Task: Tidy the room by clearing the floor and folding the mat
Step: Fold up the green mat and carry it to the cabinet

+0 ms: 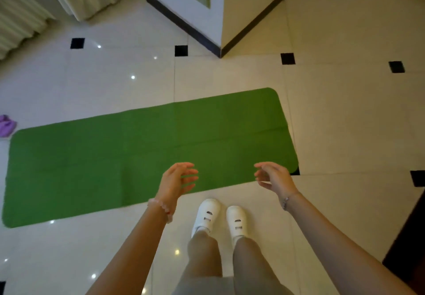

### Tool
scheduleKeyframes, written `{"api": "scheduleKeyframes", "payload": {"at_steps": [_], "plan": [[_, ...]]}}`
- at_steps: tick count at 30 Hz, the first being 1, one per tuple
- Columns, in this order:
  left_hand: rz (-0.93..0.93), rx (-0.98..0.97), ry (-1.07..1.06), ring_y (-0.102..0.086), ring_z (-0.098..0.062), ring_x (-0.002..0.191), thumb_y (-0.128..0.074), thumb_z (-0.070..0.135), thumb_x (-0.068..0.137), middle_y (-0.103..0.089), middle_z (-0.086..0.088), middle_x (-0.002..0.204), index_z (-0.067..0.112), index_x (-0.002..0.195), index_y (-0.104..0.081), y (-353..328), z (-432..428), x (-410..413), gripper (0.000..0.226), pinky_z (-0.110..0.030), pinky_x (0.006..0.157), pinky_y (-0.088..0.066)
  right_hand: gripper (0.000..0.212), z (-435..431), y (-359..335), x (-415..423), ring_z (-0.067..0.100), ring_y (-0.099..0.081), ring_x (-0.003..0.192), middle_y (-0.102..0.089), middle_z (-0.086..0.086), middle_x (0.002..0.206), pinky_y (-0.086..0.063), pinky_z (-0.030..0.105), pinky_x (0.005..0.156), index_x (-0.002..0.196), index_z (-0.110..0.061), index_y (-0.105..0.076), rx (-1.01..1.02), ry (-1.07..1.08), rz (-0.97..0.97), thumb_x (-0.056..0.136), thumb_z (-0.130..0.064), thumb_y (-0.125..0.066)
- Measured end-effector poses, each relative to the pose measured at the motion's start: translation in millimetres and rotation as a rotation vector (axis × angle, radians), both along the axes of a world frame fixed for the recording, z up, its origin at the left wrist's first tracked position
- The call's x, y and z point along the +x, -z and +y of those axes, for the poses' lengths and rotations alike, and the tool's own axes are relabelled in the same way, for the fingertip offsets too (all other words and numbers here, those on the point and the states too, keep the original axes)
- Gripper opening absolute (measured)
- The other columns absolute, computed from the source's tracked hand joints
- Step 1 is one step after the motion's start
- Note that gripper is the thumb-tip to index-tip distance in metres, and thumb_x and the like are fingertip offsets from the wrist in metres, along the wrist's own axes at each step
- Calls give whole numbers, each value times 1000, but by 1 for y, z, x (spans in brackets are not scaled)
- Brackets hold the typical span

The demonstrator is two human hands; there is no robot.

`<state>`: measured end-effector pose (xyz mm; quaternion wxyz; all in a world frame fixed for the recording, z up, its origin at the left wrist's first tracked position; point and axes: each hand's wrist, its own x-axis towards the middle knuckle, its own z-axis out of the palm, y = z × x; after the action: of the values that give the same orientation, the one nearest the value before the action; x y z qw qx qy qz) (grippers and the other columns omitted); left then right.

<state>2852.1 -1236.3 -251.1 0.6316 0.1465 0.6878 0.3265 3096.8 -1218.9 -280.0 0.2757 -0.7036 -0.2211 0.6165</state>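
Both bare hands are held out over the near edge of the flat green rectangular mat with rounded corners [147, 154], and neither holds anything. The left hand [178, 179] has its fingers loosely spread and curled inward, palm toward the right hand [273, 176], which mirrors it with fingers slack and parted. The mat lies unfolded on the glossy cream tiled floor with small black square insets [345, 115], stretching away to the left of the left hand and ending just beyond the right hand. Below the hands, between the two forearms, stand the person's white slip-on shoes [219, 217], just off the mat's edge. Far left of the left hand, a small purple object [6, 124] rests on the floor beside the mat's far corner.
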Motion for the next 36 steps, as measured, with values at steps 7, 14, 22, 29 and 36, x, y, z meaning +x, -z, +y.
{"api": "scheduleKeyframes", "payload": {"at_steps": [7, 14, 22, 29, 36], "plan": [[10, -83, -109, -61, -23, 82, -39, 9, 98, -63, -12, 90, 8, 97, -60, 137, -18, -1, 21, -34, 74, -51, 26, 23, 147, -3, 14, -53, 61, -59, 5, 69, -44, 22, 58, 83, -10, -61, -51, -251, -98, 96, -3, -40], [185, -42, 17, -59, -25, 78, -42, 1, 95, -63, -9, 82, 11, 87, -61, 373, -26, -26, 22, -31, 69, -47, 19, 24, 398, -20, 20, -60, 83, -64, 3, 86, -47, 28, 73, 95, -17, -62, -1, -604, -339, 92, -6, -47], [1101, 466, 1161, -68, -19, 90, -84, 27, 36, -65, 7, 106, 30, 117, -52, 641, -47, -31, 87, -29, 67, -58, 73, 0, 611, -45, 15, -7, 145, -15, -5, 157, -3, 39, 119, 150, -26, -11, 447, -1580, -691, 88, -36, -50], [1290, 695, 1385, -57, -26, 116, -75, 33, 38, -59, -2, 130, 28, 129, -48, 704, -54, -24, 95, -54, 88, -50, 82, -12, 674, -47, 23, -36, 135, -45, -2, 144, -21, 51, 104, 139, -28, -40, 881, -1655, -880, 63, -56, -50], [1365, 981, 1215, -68, -21, 84, -51, 27, 70, -70, -1, 99, 18, 104, -54, 695, -64, -41, 35, -30, 67, -55, 65, -13, 671, -42, 25, -55, 122, -58, 1, 132, -44, 45, 100, 126, -19, -58, 1072, -1590, -896, 65, -39, -46]]}}
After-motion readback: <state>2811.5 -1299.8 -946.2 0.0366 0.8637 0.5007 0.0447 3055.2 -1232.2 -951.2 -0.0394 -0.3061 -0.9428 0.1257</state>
